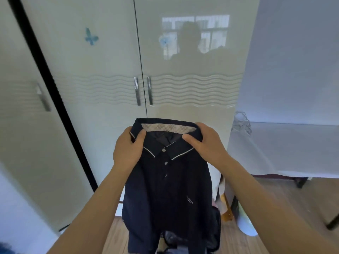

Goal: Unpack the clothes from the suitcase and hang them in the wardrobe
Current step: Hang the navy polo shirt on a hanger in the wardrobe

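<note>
Both hands are grasping the dark navy polo shirt (168, 189) at the collar: the left hand (128, 149) is pinching one side of the collar with the thumb on top, and the right hand (207, 143) is doing the same on the other side. The shirt is hanging straight down from them in the air, so its long axis is running vertically, the collar is at the top and the buttoned front is facing the person. No hanger is showing in the view. Directly behind the shirt the white wardrobe (192, 52) is standing with its two middle doors closed, and the metal door handles (137, 91) are lying just above and beyond the collar, a little nearer to the left hand. I am judging that one hand must let go to pull a door open. A bed (284, 149) with a white sheet is standing to the right.
</note>
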Action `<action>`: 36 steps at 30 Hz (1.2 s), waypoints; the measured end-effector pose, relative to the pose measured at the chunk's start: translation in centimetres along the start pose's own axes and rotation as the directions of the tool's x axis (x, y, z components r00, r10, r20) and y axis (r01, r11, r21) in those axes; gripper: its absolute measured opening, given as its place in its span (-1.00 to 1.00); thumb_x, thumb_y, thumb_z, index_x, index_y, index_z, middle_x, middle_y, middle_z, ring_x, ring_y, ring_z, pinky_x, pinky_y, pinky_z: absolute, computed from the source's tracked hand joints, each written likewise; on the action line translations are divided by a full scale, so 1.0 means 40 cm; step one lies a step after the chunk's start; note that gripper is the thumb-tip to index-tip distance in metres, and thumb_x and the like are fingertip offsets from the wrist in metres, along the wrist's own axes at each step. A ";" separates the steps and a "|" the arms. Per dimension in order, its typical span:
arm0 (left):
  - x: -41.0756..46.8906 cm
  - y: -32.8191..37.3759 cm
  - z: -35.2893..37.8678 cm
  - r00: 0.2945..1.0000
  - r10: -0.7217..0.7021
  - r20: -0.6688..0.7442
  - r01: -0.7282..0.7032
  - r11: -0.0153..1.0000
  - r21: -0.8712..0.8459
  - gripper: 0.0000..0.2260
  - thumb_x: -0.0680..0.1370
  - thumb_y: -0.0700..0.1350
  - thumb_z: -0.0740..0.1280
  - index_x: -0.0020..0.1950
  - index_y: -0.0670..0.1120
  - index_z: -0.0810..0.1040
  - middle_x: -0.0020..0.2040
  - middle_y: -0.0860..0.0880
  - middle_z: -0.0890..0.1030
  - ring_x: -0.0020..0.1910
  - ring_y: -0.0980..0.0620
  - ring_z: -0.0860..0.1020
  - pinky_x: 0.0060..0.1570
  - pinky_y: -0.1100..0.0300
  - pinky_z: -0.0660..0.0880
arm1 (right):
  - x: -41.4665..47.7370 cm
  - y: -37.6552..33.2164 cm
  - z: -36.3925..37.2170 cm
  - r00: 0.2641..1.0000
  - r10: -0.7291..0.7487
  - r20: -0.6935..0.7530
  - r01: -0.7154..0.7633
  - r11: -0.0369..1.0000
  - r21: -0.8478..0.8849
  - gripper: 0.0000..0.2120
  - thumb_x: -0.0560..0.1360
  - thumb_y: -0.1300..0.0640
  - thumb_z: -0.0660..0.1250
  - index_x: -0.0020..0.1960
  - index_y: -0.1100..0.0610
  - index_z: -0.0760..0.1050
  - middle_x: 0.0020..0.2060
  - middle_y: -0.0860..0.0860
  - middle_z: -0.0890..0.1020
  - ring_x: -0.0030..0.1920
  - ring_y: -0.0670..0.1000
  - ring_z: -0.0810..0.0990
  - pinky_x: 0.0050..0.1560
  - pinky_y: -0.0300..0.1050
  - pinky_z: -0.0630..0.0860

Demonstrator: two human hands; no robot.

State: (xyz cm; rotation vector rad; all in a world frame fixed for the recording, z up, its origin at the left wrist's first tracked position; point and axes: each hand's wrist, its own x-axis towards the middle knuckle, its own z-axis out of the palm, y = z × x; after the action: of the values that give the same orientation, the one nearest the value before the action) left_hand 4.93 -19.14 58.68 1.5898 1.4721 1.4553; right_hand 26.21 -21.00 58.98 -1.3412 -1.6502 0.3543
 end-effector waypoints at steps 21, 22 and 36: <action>-0.191 0.237 -0.389 0.889 -0.036 -0.457 0.037 0.999 -0.006 -0.78 0.45 -0.02 0.45 0.00 -0.04 0.49 -0.10 0.02 0.59 -0.12 0.10 0.57 -0.08 0.18 0.54 | -0.025 -0.455 0.072 0.858 -0.440 0.265 0.441 0.896 0.060 -0.91 0.50 0.11 0.29 -0.07 0.09 0.40 -0.20 -0.03 0.54 -0.20 0.00 0.51 -0.23 -0.12 0.41; -0.204 0.241 -0.408 0.872 -0.042 -0.487 0.052 0.999 0.007 -0.76 0.43 -0.01 0.48 -0.01 -0.03 0.50 -0.10 0.04 0.60 -0.13 0.11 0.57 -0.09 0.19 0.54 | -0.031 -0.468 0.084 0.850 -0.449 0.275 0.447 0.891 0.075 -0.91 0.50 0.11 0.29 -0.07 0.09 0.40 -0.20 -0.03 0.54 -0.21 -0.01 0.51 -0.24 -0.12 0.41; -0.339 0.221 -0.805 0.631 0.035 -0.775 0.121 0.982 0.143 -0.86 0.48 -0.12 0.36 -0.27 -0.03 0.49 -0.32 0.03 0.53 -0.25 0.03 0.49 -0.19 0.08 0.49 | -0.104 -0.778 0.370 0.661 -0.565 0.495 0.454 0.825 0.335 -0.75 0.42 -0.04 0.38 -0.26 0.09 0.41 -0.37 -0.07 0.47 -0.36 -0.09 0.42 -0.33 -0.21 0.33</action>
State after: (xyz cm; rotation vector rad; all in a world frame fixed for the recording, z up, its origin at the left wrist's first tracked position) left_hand -19.16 -42.93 71.01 0.9931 2.1393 2.1881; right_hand -4.53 -30.95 71.63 -0.5804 -2.3551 0.5930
